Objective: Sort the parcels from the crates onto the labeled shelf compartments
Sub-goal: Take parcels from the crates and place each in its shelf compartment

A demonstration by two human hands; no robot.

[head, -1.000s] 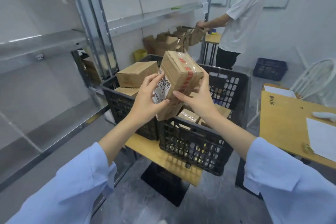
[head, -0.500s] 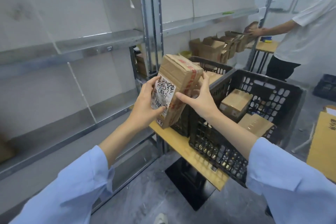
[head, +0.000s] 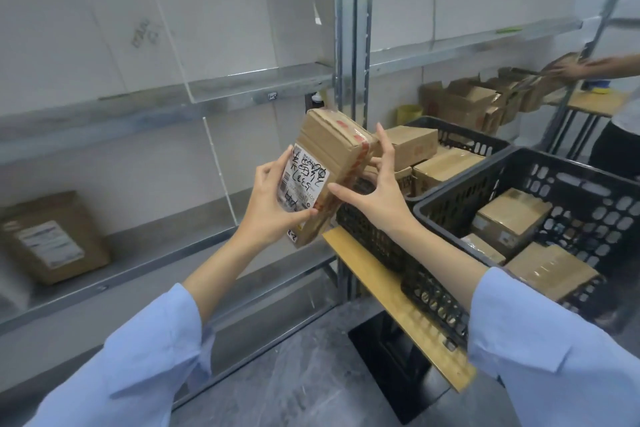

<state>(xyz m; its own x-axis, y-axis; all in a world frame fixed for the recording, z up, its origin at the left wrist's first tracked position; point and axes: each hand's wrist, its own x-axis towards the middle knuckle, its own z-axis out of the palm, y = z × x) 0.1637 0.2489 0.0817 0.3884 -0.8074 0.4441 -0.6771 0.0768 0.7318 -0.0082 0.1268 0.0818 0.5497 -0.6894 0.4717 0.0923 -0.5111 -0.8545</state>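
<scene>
Holds a taped cardboard parcel (head: 332, 149) in mid-air between crates (head: 491, 180) and shelf (head: 166, 236), long axis tilted up and away, left grip (head: 270, 208) wrapped round the labelled lower end, right grip (head: 377, 198) pinching the taped side, shelf lying leftward, nearer the left grip.

2 hands (head: 273, 204) (head: 377, 194), 2 blk crates (head: 460, 139) (head: 571, 184), 1 parcel (head: 332, 149) held, 1 (head: 52, 236) on shelf (head: 166, 246).

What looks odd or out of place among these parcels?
The held parcel has its printed label scrawled over with black marker. On the lower shelf, a second parcel seems to lean against the back wall rather than lie flat.
</scene>
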